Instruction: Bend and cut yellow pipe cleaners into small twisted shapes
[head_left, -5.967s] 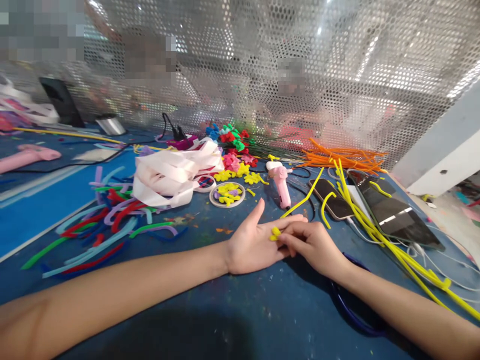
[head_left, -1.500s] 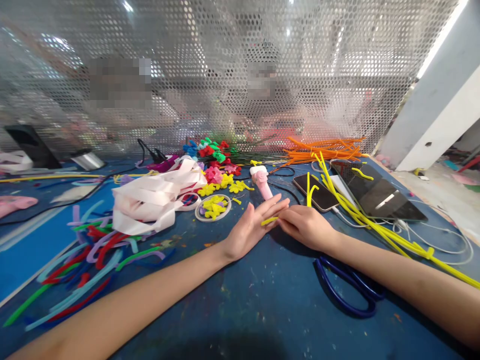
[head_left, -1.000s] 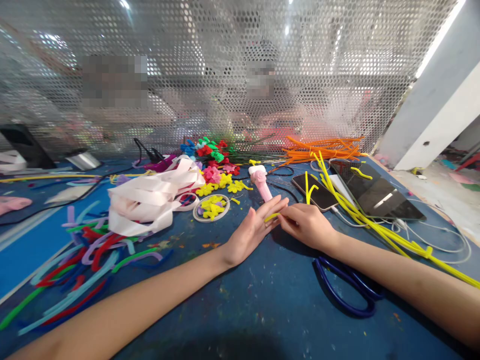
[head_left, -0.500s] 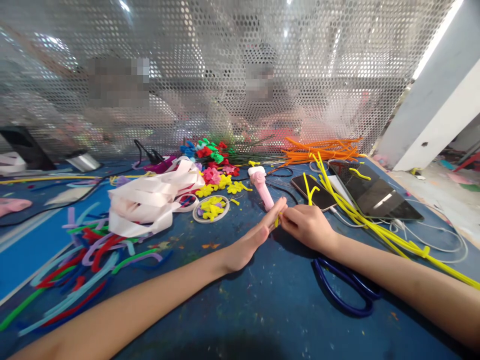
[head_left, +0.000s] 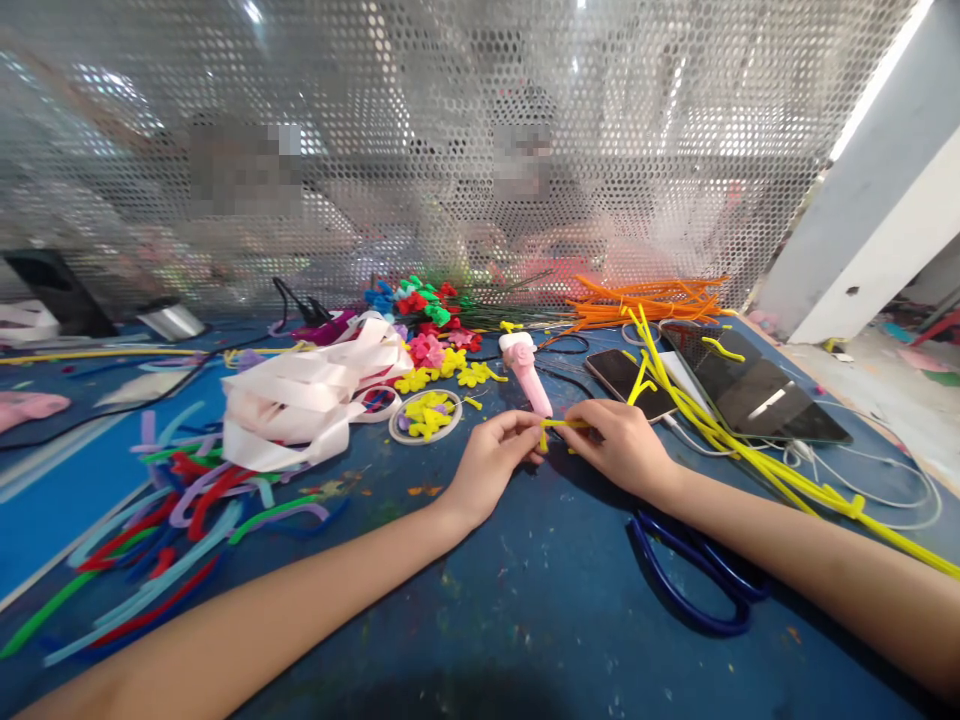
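Between my two hands is a short yellow pipe-cleaner piece (head_left: 553, 425). My left hand (head_left: 499, 462) pinches its left end with curled fingers. The fingers of my right hand (head_left: 626, 448) are closed on the right part of the same piece. Just beyond my fingertips stands a pink hot-glue-gun-like tool (head_left: 526, 375) with a white top. Yellow flower shapes (head_left: 427, 415) lie in a round ring left of it, with more yellow flowers (head_left: 472, 374) behind. Long yellow pipe cleaners (head_left: 720, 437) run along the right side, beyond my right forearm.
Blue-handled scissors (head_left: 694, 580) lie below my right wrist. A phone (head_left: 626, 382) and a tablet (head_left: 757, 385) are at the right. White ribbon (head_left: 300, 400) and coloured pipe-cleaner pieces (head_left: 180, 530) cover the left. Orange stems (head_left: 652, 300) sit before a perforated metal screen (head_left: 450, 130).
My left hand has gone from flat with straight fingers to a curled pinch on the yellow piece. More of the piece now shows between my hands.
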